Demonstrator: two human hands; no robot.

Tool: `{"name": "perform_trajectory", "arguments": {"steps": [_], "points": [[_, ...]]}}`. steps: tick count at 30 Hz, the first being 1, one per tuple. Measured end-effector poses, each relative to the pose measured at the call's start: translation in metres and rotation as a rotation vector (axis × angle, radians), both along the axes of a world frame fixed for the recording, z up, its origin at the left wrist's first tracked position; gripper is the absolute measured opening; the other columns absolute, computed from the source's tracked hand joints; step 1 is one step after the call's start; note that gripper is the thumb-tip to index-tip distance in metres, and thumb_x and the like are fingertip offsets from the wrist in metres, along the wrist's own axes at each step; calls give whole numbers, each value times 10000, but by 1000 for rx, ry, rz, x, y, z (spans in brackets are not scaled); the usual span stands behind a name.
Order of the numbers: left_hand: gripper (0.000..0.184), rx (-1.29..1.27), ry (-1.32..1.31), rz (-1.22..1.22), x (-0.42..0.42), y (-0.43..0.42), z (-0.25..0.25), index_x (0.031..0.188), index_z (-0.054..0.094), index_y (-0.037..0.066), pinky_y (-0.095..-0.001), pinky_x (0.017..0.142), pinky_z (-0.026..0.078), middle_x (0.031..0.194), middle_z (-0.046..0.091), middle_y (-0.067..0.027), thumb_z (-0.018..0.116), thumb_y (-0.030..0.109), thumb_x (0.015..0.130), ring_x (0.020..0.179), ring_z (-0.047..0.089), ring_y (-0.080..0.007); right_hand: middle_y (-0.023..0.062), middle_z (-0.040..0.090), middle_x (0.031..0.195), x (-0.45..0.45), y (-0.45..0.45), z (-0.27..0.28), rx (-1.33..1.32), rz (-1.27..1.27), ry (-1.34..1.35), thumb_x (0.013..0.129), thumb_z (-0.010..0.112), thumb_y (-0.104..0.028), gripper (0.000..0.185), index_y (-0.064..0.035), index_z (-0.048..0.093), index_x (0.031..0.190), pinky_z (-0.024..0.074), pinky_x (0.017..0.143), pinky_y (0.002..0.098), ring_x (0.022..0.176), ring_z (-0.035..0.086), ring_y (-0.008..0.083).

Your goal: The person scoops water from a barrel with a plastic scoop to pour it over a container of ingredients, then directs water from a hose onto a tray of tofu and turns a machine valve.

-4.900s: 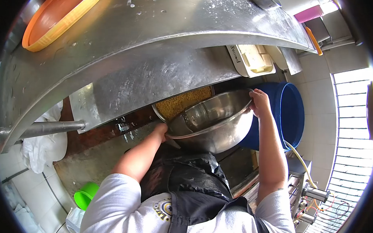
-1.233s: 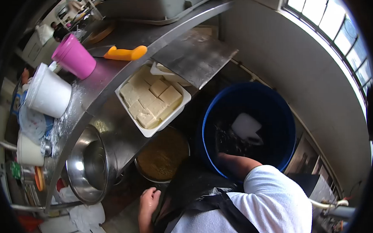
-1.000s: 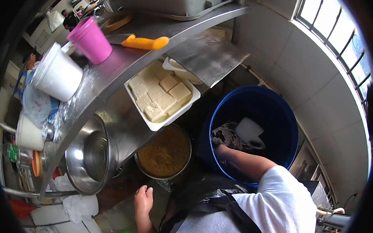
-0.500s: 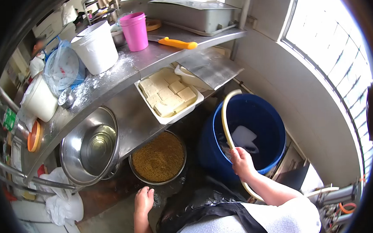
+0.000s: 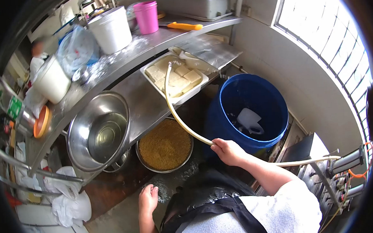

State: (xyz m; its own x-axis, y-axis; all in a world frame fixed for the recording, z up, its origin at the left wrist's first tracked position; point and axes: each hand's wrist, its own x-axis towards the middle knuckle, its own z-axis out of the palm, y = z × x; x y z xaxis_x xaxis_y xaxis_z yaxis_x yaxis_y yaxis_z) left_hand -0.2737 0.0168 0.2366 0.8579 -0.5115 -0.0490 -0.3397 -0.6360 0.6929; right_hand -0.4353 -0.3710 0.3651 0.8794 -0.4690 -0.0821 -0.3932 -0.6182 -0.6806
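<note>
My right hand (image 5: 228,151) is closed around a cream hose (image 5: 179,120). The hose arches forward to a white tub (image 5: 194,90) on the lower steel shelf. Its mouth is over pale blocks that look like tofu (image 5: 179,80), and water appears to run out there. Low in front of the apron, my left hand (image 5: 148,198) hangs with loosely bent fingers and thumb apart, holding nothing. Just beyond it, a steel basin of brown, grain-like matter (image 5: 165,146) rests on the floor. Right of that basin stands a blue barrel (image 5: 240,140) with a white handled jug (image 5: 249,117) inside.
A large steel basin (image 5: 77,141) with clear liquid sits at the shelf's left. The upper shelf (image 5: 151,40) carries a white bucket (image 5: 111,33), a pink bucket (image 5: 146,18) and an orange-handled knife (image 5: 185,26). Pipes (image 5: 348,164) stand at right. Another person (image 5: 37,56) is far left.
My right hand has swung the hose from the blue barrel leftward, so its mouth is now above the white tub. My left hand stays low and empty. The view has shifted slightly.
</note>
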Motion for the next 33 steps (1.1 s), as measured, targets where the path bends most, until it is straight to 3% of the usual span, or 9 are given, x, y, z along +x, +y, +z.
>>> {"name": "perform_trajectory", "arguments": {"steps": [7, 10, 12, 15, 18, 21, 25, 29, 33], "points": [[326, -44, 63, 153, -20, 3, -12, 1133, 737, -41, -458, 834, 609, 1051, 768, -250, 747, 261, 1009, 920, 770, -375, 266, 753, 1020, 24, -10, -21, 10, 74, 108, 1091, 610, -346, 367, -33, 687, 1267, 581, 872, 521, 1010, 736, 458], [336, -83, 174, 204, -17, -26, -5, 1140, 738, -40, -475, 893, 595, 1085, 764, -249, 757, 265, 1000, 989, 753, -396, 265, 758, 1037, 29, -18, -22, 53, 47, 118, 1092, 615, -339, 385, -35, 679, 1320, 587, 890, 504, 1032, 741, 454], [340, -69, -191, 0, -6, -55, -12, 1155, 741, -35, -492, 981, 564, 1151, 755, -251, 767, 262, 992, 1092, 721, -420, 264, 759, 1036, 30, -24, -22, 78, 61, 111, 1093, 614, -336, 378, -35, 682, 1312, 587, 885, 509, 1026, 741, 456], [369, -197, -23, -57, 13, -112, 6, 1174, 736, -57, -501, 1036, 542, 1199, 746, -259, 773, 261, 989, 1153, 697, -441, 266, 754, 1013, 31, -35, -33, 82, 84, 97, 1086, 618, -336, 359, -38, 690, 1272, 585, 862, 520, 996, 737, 463], [472, -336, 216, -32, 26, -171, 2, 1389, 628, -33, -397, 973, 589, 1245, 735, -220, 699, 316, 1079, 1139, 726, -283, 267, 749, 992, 29, -40, -38, 121, 111, 126, 1083, 616, -334, 344, -40, 693, 1244, 581, 845, 528, 974, 737, 463], [640, -600, 794, 152, 31, -228, 10, 1596, 411, 21, -385, 922, 601, 1353, 643, -152, 608, 411, 1128, 1105, 708, -215, 270, 748, 1000, 26, -41, -46, 174, 134, 112, 1084, 611, -317, 334, -36, 689, 1247, 583, 855, 531, 996, 733, 470], [348, -795, 1076, 177, 42, -274, 12, 1326, 540, 77, -416, 848, 651, 1140, 712, -120, 546, 380, 1154, 953, 750, -254, 266, 753, 1016, 24, -49, -50, 227, 200, 109, 1081, 624, -303, 335, -31, 685, 1267, 588, 861, 523, 1005, 739, 463], [213, -789, 1046, 258, 38, -292, 17, 1289, 543, 99, -427, 811, 664, 1057, 714, -114, 525, 267, 1160, 908, 763, -262, 255, 757, 1011, 26, -61, -59, 363, 239, 134, 1069, 650, -305, 357, -20, 682, 1281, 598, 866, 492, 983, 765, 426], [207, -796, 944, 314, 35, -301, 17, 1270, 542, 93, -403, 767, 666, 1036, 715, -113, 531, 266, 1158, 877, 765, -255, 273, 760, 1089, 42, -80, -69, 396, 366, 120, 1053, 677, -354, 436, 5, 678, 1301, 597, 906, 470, 1034, 764, 416]]}}
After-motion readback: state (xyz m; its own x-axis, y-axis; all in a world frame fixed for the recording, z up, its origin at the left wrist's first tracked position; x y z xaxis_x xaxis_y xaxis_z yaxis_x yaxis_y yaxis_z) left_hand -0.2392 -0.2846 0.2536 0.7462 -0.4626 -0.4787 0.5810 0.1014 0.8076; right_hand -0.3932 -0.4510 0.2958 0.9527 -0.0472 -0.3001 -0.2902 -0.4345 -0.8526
